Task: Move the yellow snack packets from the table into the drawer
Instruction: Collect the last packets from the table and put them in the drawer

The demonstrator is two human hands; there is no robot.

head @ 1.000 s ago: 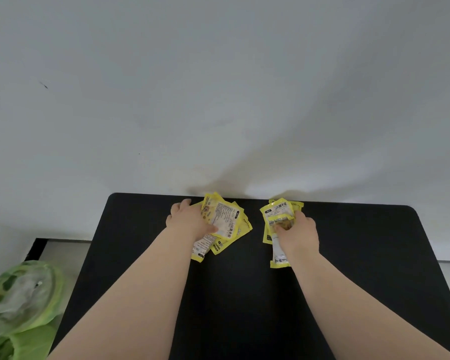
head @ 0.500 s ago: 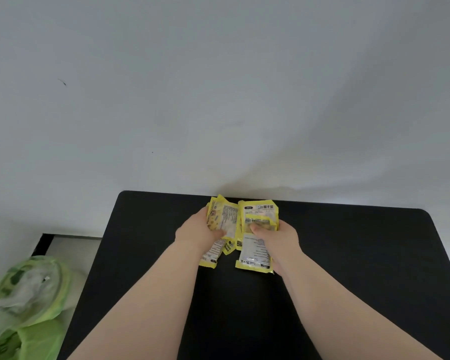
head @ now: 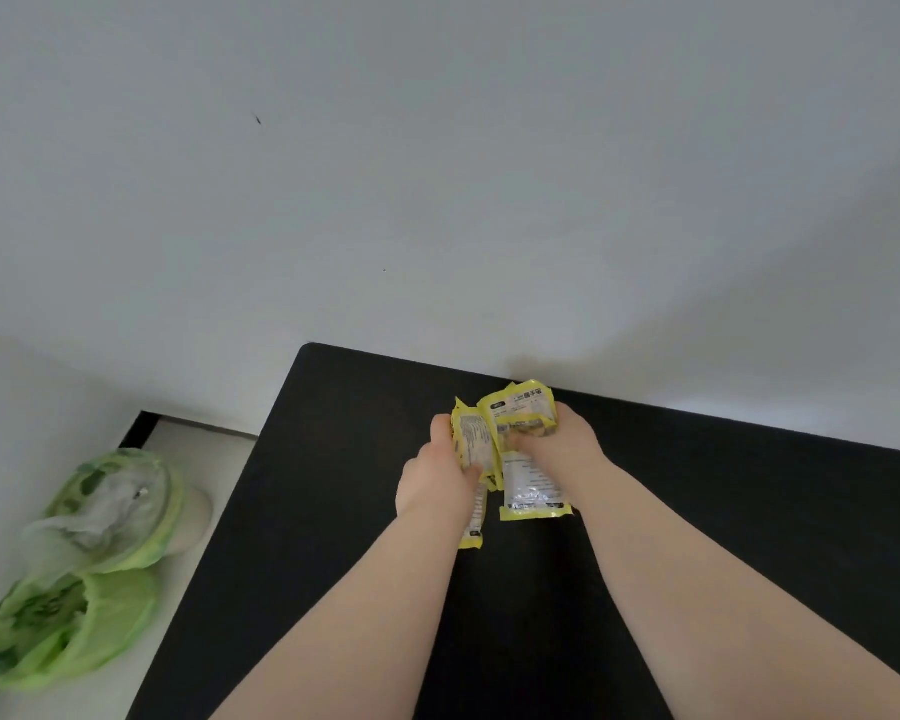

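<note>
left hand (head: 436, 478): curled round one sheaf of yellow snack packets (head: 528, 485).
right hand (head: 565, 444): clamped on the other sheaf, pressed against the left.
risk: loose, slick packets could fan out and slip, i'd guess, as neither grip squares the stack.
packets: bunched between both hands, low ends dangling over the black bench (head: 749, 511).
drawer: nowhere in sight.

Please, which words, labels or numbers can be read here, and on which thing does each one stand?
No text can be quoted surely.
Right packet, held by the right hand: bold characters on top, blurred; white panel print too small.
Left packet, held by the left hand: fine print too small.
</note>
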